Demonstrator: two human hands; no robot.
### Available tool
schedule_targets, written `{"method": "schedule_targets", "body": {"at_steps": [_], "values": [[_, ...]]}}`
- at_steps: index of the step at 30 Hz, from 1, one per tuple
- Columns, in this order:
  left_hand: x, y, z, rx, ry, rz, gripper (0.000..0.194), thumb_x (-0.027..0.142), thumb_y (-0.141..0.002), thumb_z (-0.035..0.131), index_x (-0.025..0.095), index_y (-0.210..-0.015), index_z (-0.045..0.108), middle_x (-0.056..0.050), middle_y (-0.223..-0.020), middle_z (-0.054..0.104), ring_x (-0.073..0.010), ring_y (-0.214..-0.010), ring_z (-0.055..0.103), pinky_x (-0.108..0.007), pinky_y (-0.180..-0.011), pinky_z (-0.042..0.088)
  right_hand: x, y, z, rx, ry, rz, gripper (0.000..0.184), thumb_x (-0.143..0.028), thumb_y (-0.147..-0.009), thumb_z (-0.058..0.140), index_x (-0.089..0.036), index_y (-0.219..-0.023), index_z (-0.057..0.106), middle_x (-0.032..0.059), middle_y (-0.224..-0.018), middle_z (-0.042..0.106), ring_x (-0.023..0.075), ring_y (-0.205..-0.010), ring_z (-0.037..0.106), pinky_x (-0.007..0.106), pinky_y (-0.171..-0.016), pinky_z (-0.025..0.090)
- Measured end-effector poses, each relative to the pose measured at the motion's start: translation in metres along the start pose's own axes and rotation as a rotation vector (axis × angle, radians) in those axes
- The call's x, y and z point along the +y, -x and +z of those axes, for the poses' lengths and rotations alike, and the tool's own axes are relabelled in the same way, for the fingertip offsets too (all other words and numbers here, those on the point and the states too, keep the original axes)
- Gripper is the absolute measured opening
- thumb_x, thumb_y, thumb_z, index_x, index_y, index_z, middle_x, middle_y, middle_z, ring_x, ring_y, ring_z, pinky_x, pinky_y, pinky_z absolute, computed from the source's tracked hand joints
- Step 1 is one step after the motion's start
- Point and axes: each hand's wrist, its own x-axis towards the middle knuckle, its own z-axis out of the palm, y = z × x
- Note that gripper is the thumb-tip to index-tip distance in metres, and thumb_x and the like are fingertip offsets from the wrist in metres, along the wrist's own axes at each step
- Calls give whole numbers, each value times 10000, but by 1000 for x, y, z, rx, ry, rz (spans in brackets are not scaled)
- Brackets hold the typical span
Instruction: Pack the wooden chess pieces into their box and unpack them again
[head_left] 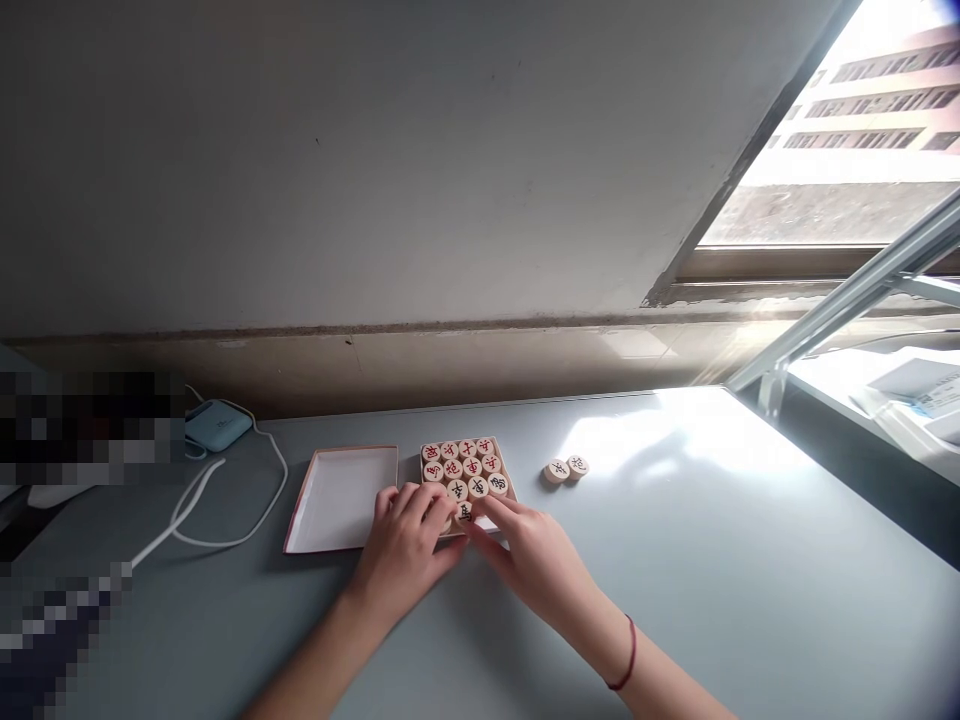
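Note:
A shallow box point(508, 485) holds rows of round wooden xiangqi pieces, the far rows with red characters and the near rows with black ones. My left hand point(405, 535) curls over the box's near left corner, covering some pieces. Its thumb lies at the front edge, and what its fingers grip is hidden. From the right, my right hand point(525, 545) has its thumb and index finger closed at a black-lettered xiangqi piece point(465, 513) in the nearest row. Two loose xiangqi pieces point(556, 471) lie touching on the table to the right of the box.
Left of the box lies its open lid point(345, 500), white inside. Farther left are a light-blue device point(218, 426) and a white cable point(281, 485) on the grey table point(712, 560). A wall rises behind; a white metal frame point(840, 315) stands at the right.

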Motion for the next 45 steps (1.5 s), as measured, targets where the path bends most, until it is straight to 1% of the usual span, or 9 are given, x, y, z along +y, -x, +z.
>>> {"method": "schedule_targets", "body": {"at_steps": [8, 12, 15, 19, 25, 30, 36, 41, 45], "values": [[1, -1, -2, -9, -6, 26, 257, 251, -816, 617, 267, -1073, 619, -39, -1025, 620, -212, -928, 533, -350, -801, 377, 5, -4, -14, 5, -124, 20, 117, -227, -881, 470, -228, -885, 587, 12, -811, 679, 126, -584, 590, 216, -525, 400], [1, 0, 0, 3, -33, 68, 320, 280, -829, 617, 342, -1143, 619, -49, -1179, 568, -249, -1072, 484, -382, -878, 379, 33, -10, -26, 197, 83, 98, 187, -211, -869, 411, -195, -921, 591, 62, -951, 663, 110, -530, 548, 242, -517, 398], [1, 0, 2, -24, -35, 70, 269, 275, -840, 598, 328, -1100, 637, -52, -1206, 557, -248, -1092, 477, -385, -879, 397, 53, -12, -33, 182, 267, 199, 267, -175, -835, 421, -188, -1052, 576, 106, -1174, 594, 107, -546, 553, 248, -473, 365], [2, -1, 3, -21, -27, 66, 247, 245, -847, 582, 312, -1076, 643, -53, -1173, 568, -238, -1072, 487, -379, -862, 414, 66, -12, -35, 66, 323, 294, 259, -117, -812, 439, -223, -985, 601, 47, -1040, 641, 103, -562, 559, 225, -464, 332], [2, -2, -1, -9, 1, 72, 251, 268, -852, 586, 319, -1088, 654, -55, -1185, 567, -247, -1078, 497, -381, -861, 433, 73, -13, -36, 63, 277, 273, 236, -79, -809, 427, -210, -879, 610, 41, -921, 651, 125, -633, 587, 230, -522, 373], [6, -9, -7, 69, 59, 40, 316, 243, -887, 550, 310, -1190, 609, -58, -1161, 599, -234, -1079, 533, -386, -892, 451, 56, -15, -42, 159, 0, 230, 126, -283, -864, 487, -215, -862, 594, 29, -778, 646, 116, -517, 536, 257, -514, 416], [17, -31, -15, 35, 293, 5, 325, 296, -892, 566, 246, -1213, 571, -57, -1120, 638, -204, -1037, 603, -347, -883, 517, 16, -8, -39, 53, -634, 202, 302, -494, -833, 567, -204, -917, 584, 17, -696, 636, 140, -578, 603, 250, -496, 476], [20, -37, -12, 3, 455, -12, 223, 237, -897, 558, 229, -1115, 605, -37, -1037, 653, -158, -937, 636, -272, -808, 537, 12, -9, -37, 40, -805, 191, 321, -492, -814, 611, -187, -915, 587, 50, -817, 664, 142, -681, 630, 261, -593, 531], [18, -33, -9, -2, 359, -15, 212, 191, -879, 544, 245, -1065, 628, -32, -996, 636, -158, -895, 632, -282, -790, 516, 24, -13, -39, 126, -812, 227, 357, -519, -810, 606, -182, -926, 588, 67, -905, 660, 134, -674, 625, 262, -583, 533]]}}
